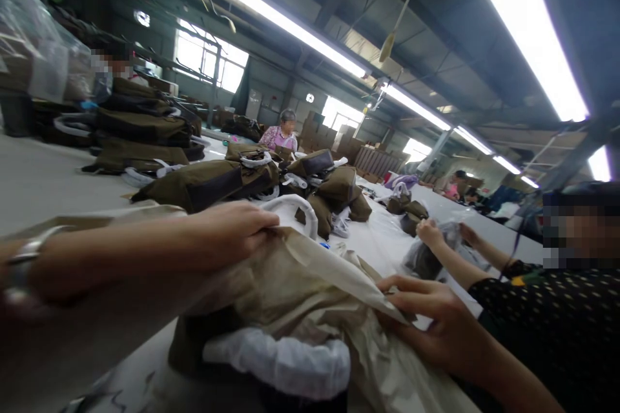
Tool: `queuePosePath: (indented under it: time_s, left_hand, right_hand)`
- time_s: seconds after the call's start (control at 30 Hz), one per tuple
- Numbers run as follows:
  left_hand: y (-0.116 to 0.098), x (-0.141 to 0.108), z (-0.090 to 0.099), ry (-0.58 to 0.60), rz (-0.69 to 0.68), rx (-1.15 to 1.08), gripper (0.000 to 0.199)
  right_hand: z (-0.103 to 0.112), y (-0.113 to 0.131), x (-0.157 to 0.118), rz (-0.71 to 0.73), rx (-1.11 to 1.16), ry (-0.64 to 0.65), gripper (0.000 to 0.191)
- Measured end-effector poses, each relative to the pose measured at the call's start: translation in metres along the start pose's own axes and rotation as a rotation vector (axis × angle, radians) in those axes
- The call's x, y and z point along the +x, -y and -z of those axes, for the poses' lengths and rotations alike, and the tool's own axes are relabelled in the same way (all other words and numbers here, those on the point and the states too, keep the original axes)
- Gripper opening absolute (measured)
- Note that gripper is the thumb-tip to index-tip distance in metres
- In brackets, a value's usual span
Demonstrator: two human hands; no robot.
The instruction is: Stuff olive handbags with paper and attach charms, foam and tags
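Note:
My left hand pinches the upper edge of a crumpled beige cloth, fingers closed. Lower right, my right hand grips the same cloth's edge between thumb and fingers. Beneath the cloth lies a dark olive bag, partly covered, its handle wrapped in white material. Another white-wrapped handle arches up just beyond my left hand.
Olive bags with white-wrapped handles lie across the white table, with a stack at left. A person in dotted black sleeves handles a clear plastic bag at right. Another person is across the table.

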State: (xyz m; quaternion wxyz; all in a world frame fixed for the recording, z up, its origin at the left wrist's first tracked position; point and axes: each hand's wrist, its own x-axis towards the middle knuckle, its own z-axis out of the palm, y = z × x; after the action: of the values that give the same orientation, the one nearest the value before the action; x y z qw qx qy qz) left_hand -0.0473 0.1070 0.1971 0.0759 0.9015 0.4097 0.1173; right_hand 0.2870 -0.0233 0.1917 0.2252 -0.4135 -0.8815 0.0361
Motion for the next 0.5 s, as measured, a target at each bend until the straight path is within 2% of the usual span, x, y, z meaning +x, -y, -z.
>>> queuePosePath:
  time_s: [0.1,0.2,0.23,0.3,0.37,0.4,0.43,0.5]
  left_hand:
    - [-0.001,0.028,-0.027,0.074,-0.027,0.065,0.037]
    - [0.0,0.042,-0.054,0.143,-0.083,0.051,0.033]
    - [0.001,0.046,-0.06,0.16,-0.102,0.045,0.031]
    - [0.001,0.052,-0.067,0.185,-0.126,0.032,0.027]
    - [0.001,0.058,-0.074,0.201,-0.128,0.022,0.02]
    - [0.001,0.061,-0.077,0.206,-0.125,0.019,0.016]
    - [0.0,0.063,-0.08,0.208,-0.125,0.015,0.014]
    - [-0.001,0.066,-0.085,0.184,-0.139,-0.006,0.016]
  right_hand:
    - [0.001,0.001,-0.005,-0.053,-0.032,0.07,0.025]
    - [0.01,-0.006,-0.009,-0.084,-0.149,0.108,0.017]
    - [0.015,-0.006,-0.009,-0.087,-0.227,0.063,0.015]
    - [0.024,0.002,-0.006,-0.074,-0.408,-0.119,0.026]
    - [0.031,0.025,0.005,-0.008,-0.499,-0.316,0.033]
    - [0.032,0.04,0.014,0.043,-0.473,-0.36,0.033]
    - [0.031,0.055,0.025,0.11,-0.386,-0.339,0.033]
    - [0.021,0.078,0.05,0.177,-0.158,-0.137,0.042]
